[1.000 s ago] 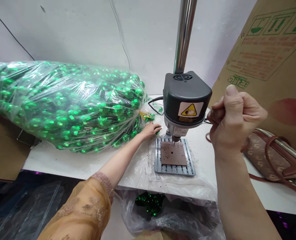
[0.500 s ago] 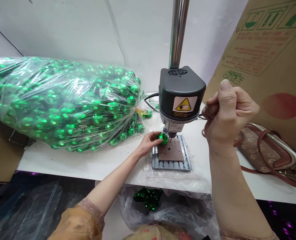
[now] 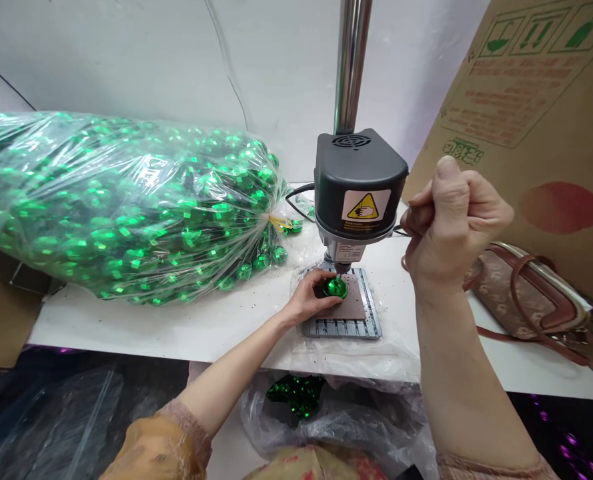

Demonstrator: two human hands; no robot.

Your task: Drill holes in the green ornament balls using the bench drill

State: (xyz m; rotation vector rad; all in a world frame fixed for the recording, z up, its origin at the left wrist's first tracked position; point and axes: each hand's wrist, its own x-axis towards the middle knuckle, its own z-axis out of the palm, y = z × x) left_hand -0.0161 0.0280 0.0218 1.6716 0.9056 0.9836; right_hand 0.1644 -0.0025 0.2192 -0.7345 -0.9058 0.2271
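Note:
A shiny green faceted ball (image 3: pixel 337 287) rests on the brown square board (image 3: pixel 353 308), directly under the chuck of a small black-topped bench drill press (image 3: pixel 361 187). The fingers and thumb of my left hand (image 3: pixel 309 299) are closed around the ball from its left side. My right hand (image 3: pixel 456 223) is raised in a fist beside the drill press head, on its right. Whatever that fist grips is hidden behind the fingers. Under the board lies the slotted grey metal base (image 3: pixel 373 327), with dark specks scattered about.
A large clear bag (image 3: pixel 126 207) of green balls, tied in yellow, fills the table's left side. On the right are a patterned handbag (image 3: pixel 531 300) and a tall cardboard box (image 3: pixel 521 100). Below the table edge, a plastic bag (image 3: pixel 371 427) holds more green balls (image 3: pixel 299 395).
My left hand has moved the green ball from the left of the drill chuck to beneath it, onto the board. My right fist stays beside the drill press head.

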